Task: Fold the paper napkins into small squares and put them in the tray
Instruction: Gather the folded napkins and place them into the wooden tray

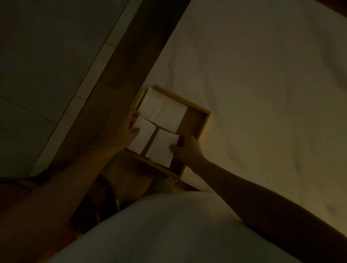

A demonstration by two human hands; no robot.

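Note:
A shallow wooden tray (198,123) lies near the left edge of a white-covered surface. Inside it are several folded white napkin squares: two side by side at the far end (163,109), one at the near left (142,136) and one at the near right (161,148). My left hand (127,130) rests on the near-left napkin, thumb on top of it. My right hand (187,149) pinches the right edge of the near-right napkin. The right part of the tray floor is bare wood. The light is dim.
The white cloth (276,98) spreads wide to the right of the tray. A dark wooden frame edge (133,54) runs diagonally on the left, with tiled floor (38,56) beyond it. My white-clad torso (169,236) fills the bottom.

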